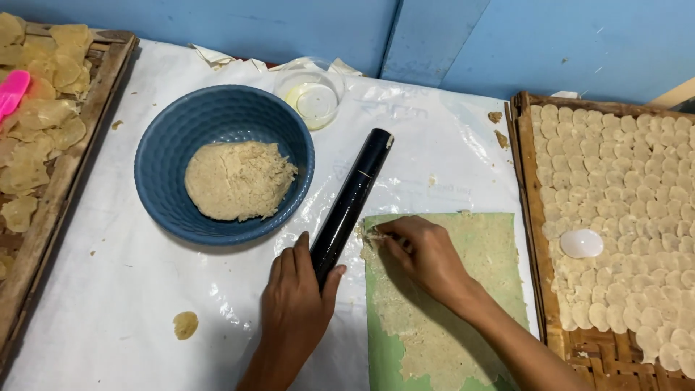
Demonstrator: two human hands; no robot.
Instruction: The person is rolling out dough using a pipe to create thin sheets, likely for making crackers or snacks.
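My left hand (295, 308) grips the near end of a black rolling pin (352, 197) that lies slanted on the white plastic-covered table (116, 289). To its right, a thin layer of beige dough is spread over a green sheet (492, 253). The fingertips of my right hand (423, 253) pinch at the dough near the sheet's upper left corner. A blue bowl (163, 163) with a lump of dough (239, 179) stands to the left of the pin.
On the right, a woven tray (532, 210) holds several rows of small dough discs and a white round cutter (581, 243). A wooden tray (69, 156) of dried chips with a pink tool (12, 92) sits at left. A small clear bowl (311, 98) stands by the blue wall.
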